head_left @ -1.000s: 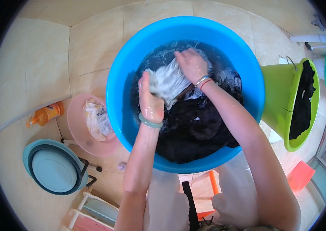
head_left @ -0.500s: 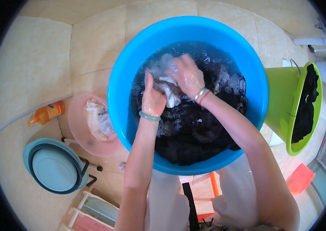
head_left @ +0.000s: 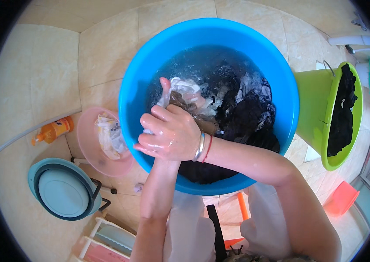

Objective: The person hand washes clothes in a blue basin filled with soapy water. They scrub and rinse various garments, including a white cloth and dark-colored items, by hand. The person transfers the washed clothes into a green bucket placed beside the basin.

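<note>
1. Head view: white garment (head_left: 185, 89) is held in soapy water at the left of the blue basin (head_left: 281, 83).
2. Right hand (head_left: 169, 135) is closed over the left hand, whose grip cannot be told.
3. Cloth is best kept bunched and low, so splashing is limited.

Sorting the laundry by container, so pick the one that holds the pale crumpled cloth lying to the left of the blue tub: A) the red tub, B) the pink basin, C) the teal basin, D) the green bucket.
B: the pale crumpled cloth lies in the pink basin, while the green bucket holds dark clothing.
</note>
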`<state>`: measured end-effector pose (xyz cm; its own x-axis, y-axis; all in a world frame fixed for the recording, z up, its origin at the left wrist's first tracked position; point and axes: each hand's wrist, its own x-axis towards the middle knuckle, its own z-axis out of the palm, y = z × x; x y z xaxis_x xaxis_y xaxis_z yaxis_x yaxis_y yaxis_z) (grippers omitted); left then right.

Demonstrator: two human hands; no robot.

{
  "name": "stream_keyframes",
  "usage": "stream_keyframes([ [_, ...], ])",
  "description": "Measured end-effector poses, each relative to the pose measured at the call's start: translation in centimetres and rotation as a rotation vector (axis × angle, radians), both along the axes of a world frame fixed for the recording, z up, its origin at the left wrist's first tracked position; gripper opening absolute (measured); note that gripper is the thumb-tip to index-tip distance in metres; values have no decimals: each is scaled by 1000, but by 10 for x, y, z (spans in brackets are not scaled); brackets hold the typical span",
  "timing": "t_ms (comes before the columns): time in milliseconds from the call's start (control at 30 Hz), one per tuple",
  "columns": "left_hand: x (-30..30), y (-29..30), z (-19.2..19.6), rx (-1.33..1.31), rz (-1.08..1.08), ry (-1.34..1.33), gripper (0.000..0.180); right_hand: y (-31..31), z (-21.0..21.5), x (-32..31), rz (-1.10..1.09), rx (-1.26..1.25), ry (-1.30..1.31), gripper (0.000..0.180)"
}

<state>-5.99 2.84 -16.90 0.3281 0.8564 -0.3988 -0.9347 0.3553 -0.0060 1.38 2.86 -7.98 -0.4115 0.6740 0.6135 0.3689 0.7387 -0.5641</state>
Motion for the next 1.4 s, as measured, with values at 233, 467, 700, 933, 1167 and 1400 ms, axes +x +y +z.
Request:
stream_keyframes([
  [233,10,-15,11,-38,116,249,38,34,-18,4,-48,-31,112,13],
  [467,12,13,32,-196,85,804,33,86,-111,69,-405,-426,-280,26],
  [700,-30,17,-13,244,-29,1369,71,81,-151,91,-436,-473,-528,40],
  [933,-20,-12,-19,243,-189,1832,66,87,-167,97,-611,-563,-689,48],
  [1167,-7,-21,44,-302,-18,977,80,59,-56,71,-235,-662,157,30],
  [1400,-33,-6,49,-181,-274,235,22,-7,36,84,453,-1169,594,26],
])
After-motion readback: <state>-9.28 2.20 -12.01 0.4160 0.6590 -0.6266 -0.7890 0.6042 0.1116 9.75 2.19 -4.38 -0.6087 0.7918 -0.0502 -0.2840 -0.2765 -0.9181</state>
